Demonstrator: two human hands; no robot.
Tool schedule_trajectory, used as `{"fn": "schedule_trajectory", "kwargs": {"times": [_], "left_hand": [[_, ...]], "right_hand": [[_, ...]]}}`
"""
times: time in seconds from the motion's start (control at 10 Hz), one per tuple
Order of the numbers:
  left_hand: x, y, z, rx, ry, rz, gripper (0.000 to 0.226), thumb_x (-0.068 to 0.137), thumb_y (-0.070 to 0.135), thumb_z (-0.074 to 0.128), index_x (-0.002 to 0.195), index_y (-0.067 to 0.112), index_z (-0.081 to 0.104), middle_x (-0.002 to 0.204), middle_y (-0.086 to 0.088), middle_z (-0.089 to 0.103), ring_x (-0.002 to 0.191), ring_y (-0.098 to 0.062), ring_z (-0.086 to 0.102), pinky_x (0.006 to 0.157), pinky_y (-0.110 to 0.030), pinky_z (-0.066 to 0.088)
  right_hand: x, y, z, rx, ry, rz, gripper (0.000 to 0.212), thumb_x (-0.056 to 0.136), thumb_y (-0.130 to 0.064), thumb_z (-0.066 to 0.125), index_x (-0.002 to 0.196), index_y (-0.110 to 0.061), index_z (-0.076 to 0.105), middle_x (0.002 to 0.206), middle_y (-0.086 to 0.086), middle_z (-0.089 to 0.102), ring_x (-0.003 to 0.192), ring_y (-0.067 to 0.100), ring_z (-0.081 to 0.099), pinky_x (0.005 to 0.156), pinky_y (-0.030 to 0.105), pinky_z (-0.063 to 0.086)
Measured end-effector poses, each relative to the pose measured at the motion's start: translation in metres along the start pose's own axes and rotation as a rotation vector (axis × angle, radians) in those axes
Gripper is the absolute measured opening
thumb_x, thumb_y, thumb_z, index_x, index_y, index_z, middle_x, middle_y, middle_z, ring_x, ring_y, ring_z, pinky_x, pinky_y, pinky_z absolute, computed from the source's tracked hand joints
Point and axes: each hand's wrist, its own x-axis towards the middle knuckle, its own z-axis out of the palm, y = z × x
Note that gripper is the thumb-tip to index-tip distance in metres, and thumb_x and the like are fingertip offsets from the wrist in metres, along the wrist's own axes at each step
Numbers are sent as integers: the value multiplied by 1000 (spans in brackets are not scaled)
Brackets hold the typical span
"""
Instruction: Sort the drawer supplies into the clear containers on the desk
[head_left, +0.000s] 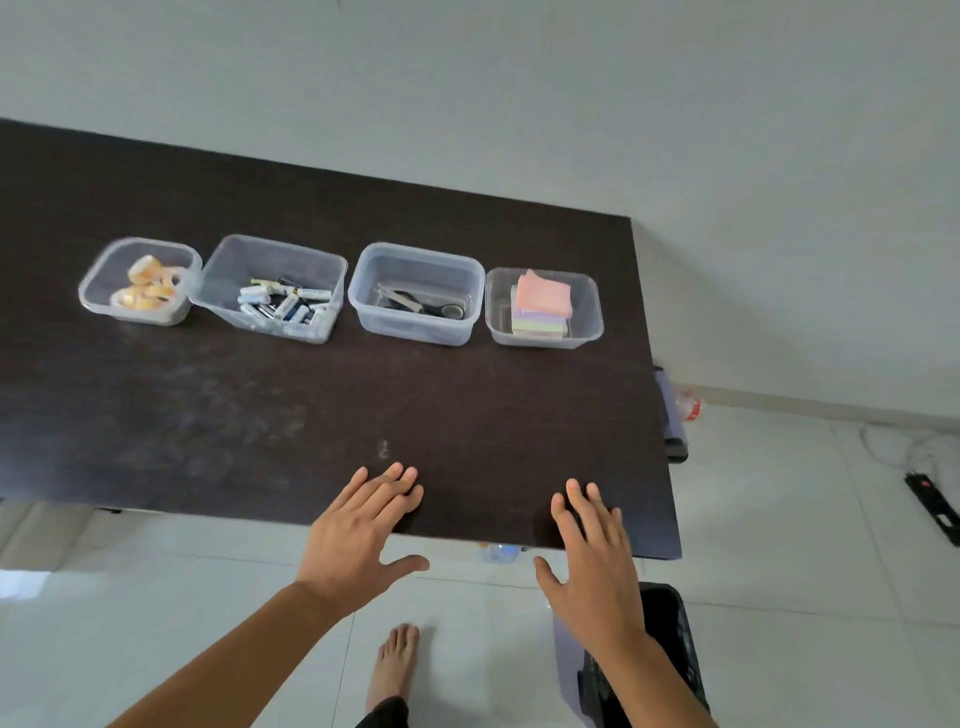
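Note:
Clear containers stand in a row along the far side of the dark desk (311, 415). The leftmost container (98, 275) holds tape rolls (148, 288). Beside it, a larger container (322, 265) holds several batteries (285, 304). A third container (363, 275) holds scissors (421, 304). The rightmost container (592, 312) holds a stack of sticky notes (540, 306). My left hand (358, 535) and my right hand (592, 561) lie flat with straight fingers at the desk's near edge, both holding nothing.
A black basket (670, 623) stands on the white tiled floor under my right arm. A power strip (935, 504) and cables lie on the floor at the right. My bare foot (395, 665) is below the desk edge. A wall rises behind the desk.

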Motion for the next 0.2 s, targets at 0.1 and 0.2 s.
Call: {"fn": "schedule_trajectory", "kwargs": {"times": [0.1,0.2], "left_hand": [[0,-4,-16,-52,-58,-22,88,73,92,55,140,36,65,154,18,55,147,-7,46,128,-26,1],[-2,-1,-9,-70,-38,88,73,77,93,42,128,48,69,136,27,67,143,3,37,125,-17,-3]], "right_hand": [[10,-2,-30,64,-238,44,80,97,-56,61,165,-29,31,175,-12,-1,165,22,5,130,39,15],[17,-7,-63,157,-472,43,77,100,-62,50,166,-37,20,176,-17,-7,165,19,-1,128,36,23]]}}
